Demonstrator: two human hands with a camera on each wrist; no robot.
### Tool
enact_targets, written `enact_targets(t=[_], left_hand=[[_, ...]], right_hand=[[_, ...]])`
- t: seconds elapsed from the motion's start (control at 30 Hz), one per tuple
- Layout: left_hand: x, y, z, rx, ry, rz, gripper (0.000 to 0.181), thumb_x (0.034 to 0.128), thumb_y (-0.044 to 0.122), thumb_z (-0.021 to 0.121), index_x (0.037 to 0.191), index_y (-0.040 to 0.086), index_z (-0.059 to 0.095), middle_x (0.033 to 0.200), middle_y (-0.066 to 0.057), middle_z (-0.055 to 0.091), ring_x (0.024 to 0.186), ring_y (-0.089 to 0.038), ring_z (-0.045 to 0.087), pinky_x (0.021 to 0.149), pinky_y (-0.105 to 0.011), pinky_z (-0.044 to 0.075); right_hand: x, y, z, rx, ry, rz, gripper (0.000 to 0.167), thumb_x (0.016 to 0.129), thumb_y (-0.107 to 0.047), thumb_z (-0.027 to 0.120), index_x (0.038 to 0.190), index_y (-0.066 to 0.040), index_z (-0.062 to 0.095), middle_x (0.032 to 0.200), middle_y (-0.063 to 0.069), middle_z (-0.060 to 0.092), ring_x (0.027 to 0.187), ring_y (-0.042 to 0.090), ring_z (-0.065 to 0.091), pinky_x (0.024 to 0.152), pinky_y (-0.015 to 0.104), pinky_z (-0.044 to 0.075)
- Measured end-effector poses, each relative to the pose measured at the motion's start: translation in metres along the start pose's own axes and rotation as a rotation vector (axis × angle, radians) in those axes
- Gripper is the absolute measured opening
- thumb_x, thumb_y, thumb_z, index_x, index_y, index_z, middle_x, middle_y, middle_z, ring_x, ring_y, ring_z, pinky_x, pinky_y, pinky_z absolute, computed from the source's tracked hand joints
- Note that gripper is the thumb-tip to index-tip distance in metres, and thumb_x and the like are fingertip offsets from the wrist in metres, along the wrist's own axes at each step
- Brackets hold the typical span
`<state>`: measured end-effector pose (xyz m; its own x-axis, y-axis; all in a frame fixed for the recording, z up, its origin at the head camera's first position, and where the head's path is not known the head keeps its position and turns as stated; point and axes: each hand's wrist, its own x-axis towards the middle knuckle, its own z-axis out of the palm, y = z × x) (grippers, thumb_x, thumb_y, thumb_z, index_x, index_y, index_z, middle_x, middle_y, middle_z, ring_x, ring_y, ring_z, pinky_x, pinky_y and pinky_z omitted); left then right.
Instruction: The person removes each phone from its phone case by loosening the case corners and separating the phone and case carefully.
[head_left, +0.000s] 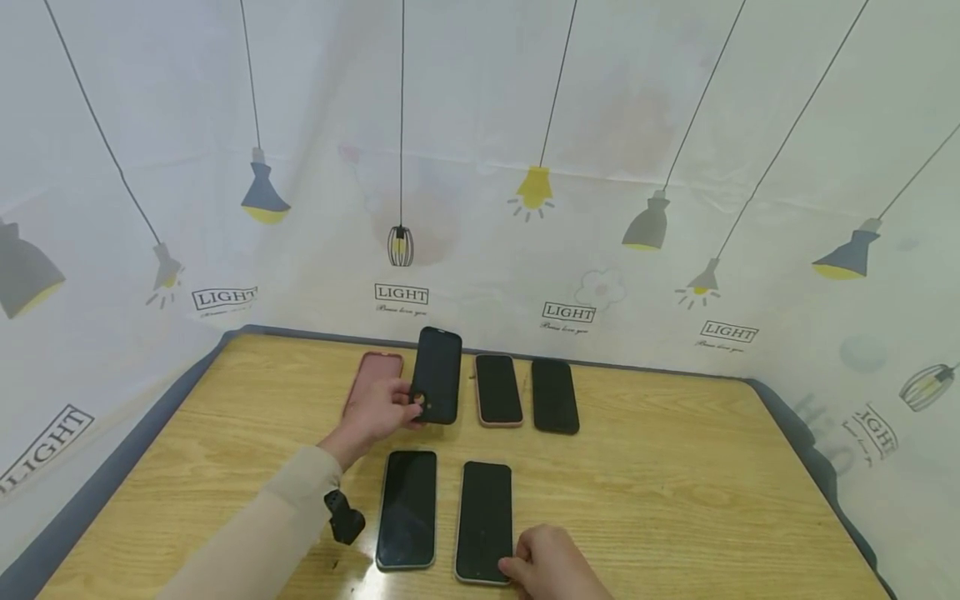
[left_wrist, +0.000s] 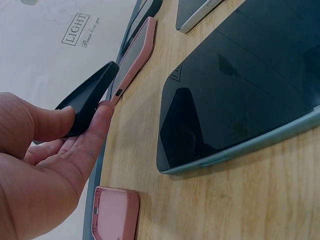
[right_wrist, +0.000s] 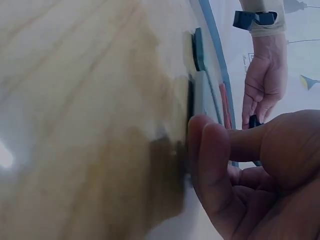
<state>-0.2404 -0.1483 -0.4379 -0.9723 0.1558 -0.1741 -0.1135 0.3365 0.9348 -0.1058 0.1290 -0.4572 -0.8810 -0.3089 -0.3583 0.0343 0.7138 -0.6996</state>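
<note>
Left hand (head_left: 380, 410) pinches a black case (head_left: 439, 371), pink-cased phone (head_left: 498, 390) at its three o'clock, right hand (head_left: 552, 562) hiding its grip.

My left arm wears a long, plain sleeve (head_left: 258, 521) in pale cream, its cloth softly creased and ending in a cuff (head_left: 318, 468) at the wrist. By the cuff I see a small black device (head_left: 345, 518), blocky; the right wrist view shows me a dark strap (right_wrist: 265, 18) across the sleeve. My left hand (head_left: 378, 410) and right hand (head_left: 553, 562) are both bare.
</note>
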Motion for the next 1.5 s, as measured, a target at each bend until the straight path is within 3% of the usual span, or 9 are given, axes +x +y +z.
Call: enact_targets(t=[0.17, 0.33, 0.57, 0.8, 1.03, 1.13, 1.33, 1.4, 1.5], left_hand=[[0.000, 0.001, 0.000, 0.024, -0.019, -0.021, 0.055, 0.1033, -0.002, 0.056, 0.151, -0.018, 0.033, 0.145, -0.041, 0.044, 0.115, -0.041, 0.067, 0.095, -0.046, 0.058], [0.000, 0.001, 0.000, 0.039, -0.013, -0.063, 0.055, 0.1034, 0.002, 0.057, 0.151, -0.016, 0.035, 0.147, -0.041, 0.042, 0.104, -0.034, 0.073, 0.103, -0.051, 0.053], [0.001, -0.002, 0.004, -0.022, -0.017, -0.094, 0.054, 0.1023, -0.001, 0.057, 0.149, -0.019, 0.035, 0.143, -0.041, 0.045, 0.096, -0.033, 0.075, 0.095, -0.045, 0.058], [0.002, -0.004, 0.007, 0.003, -0.001, -0.119, 0.053, 0.1025, 0.001, 0.058, 0.148, -0.017, 0.038, 0.145, -0.039, 0.045, 0.092, -0.029, 0.076, 0.101, -0.048, 0.055], [0.002, -0.007, 0.010, 0.006, 0.023, -0.120, 0.049, 0.1022, 0.000, 0.058, 0.144, -0.019, 0.041, 0.141, -0.040, 0.048, 0.091, -0.031, 0.076, 0.087, -0.040, 0.061], [0.002, -0.008, 0.011, 0.046, 0.048, -0.114, 0.046, 0.1017, 0.001, 0.060, 0.141, -0.018, 0.046, 0.133, -0.037, 0.056, 0.086, -0.028, 0.076, 0.086, -0.041, 0.062], [0.003, -0.008, 0.016, 0.287, 0.134, -0.075, 0.026, 0.1004, 0.011, 0.068, 0.118, -0.009, 0.065, 0.098, -0.016, 0.072, 0.071, -0.018, 0.071, 0.068, -0.035, 0.060], [0.003, -0.006, 0.018, 0.362, 0.160, -0.059, 0.017, 0.1004, 0.014, 0.068, 0.102, -0.003, 0.068, 0.083, -0.009, 0.069, 0.061, -0.015, 0.064, 0.058, -0.031, 0.052], [0.001, -0.002, 0.019, 0.452, 0.187, -0.051, 0.027, 0.1000, 0.017, 0.070, 0.077, 0.006, 0.060, 0.059, -0.001, 0.052, 0.050, -0.015, 0.048, 0.050, -0.028, 0.035]], right_hand=[[-0.002, -0.004, -0.015, 0.046, -0.001, -0.038, 0.033, 0.099, -0.019, 0.070, 0.070, -0.007, 0.063, 0.051, -0.001, 0.057, 0.043, 0.008, 0.053, 0.045, 0.023, 0.046], [0.000, -0.008, -0.031, 0.073, 0.034, -0.133, 0.033, 0.102, -0.020, 0.067, 0.073, -0.004, 0.064, 0.051, 0.001, 0.059, 0.038, 0.007, 0.056, 0.041, 0.026, 0.052], [0.008, -0.010, -0.045, 0.092, 0.100, -0.172, 0.033, 0.103, -0.021, 0.065, 0.077, -0.001, 0.063, 0.057, 0.001, 0.060, 0.040, 0.008, 0.056, 0.042, 0.037, 0.055], [0.010, -0.013, -0.050, 0.120, 0.128, -0.169, 0.032, 0.104, -0.020, 0.064, 0.078, -0.001, 0.063, 0.061, 0.007, 0.062, 0.042, 0.010, 0.058, 0.043, 0.040, 0.056], [0.010, -0.013, -0.050, 0.125, 0.130, -0.159, 0.032, 0.104, -0.020, 0.064, 0.078, -0.001, 0.063, 0.060, 0.003, 0.060, 0.042, 0.011, 0.058, 0.044, 0.041, 0.056], [0.010, -0.012, -0.050, 0.130, 0.131, -0.157, 0.032, 0.104, -0.020, 0.064, 0.078, -0.001, 0.063, 0.059, 0.003, 0.060, 0.042, 0.012, 0.058, 0.044, 0.042, 0.056], [0.010, -0.010, -0.050, 0.135, 0.128, -0.163, 0.031, 0.104, -0.020, 0.063, 0.080, 0.000, 0.064, 0.061, 0.006, 0.062, 0.043, 0.013, 0.059, 0.044, 0.043, 0.057], [0.011, -0.009, -0.052, 0.140, 0.129, -0.169, 0.031, 0.104, -0.020, 0.063, 0.080, 0.000, 0.064, 0.061, 0.007, 0.062, 0.043, 0.013, 0.060, 0.044, 0.043, 0.057], [0.012, -0.008, -0.055, 0.139, 0.135, -0.175, 0.031, 0.105, -0.020, 0.062, 0.081, 0.000, 0.064, 0.062, 0.007, 0.062, 0.044, 0.014, 0.060, 0.044, 0.043, 0.057]])
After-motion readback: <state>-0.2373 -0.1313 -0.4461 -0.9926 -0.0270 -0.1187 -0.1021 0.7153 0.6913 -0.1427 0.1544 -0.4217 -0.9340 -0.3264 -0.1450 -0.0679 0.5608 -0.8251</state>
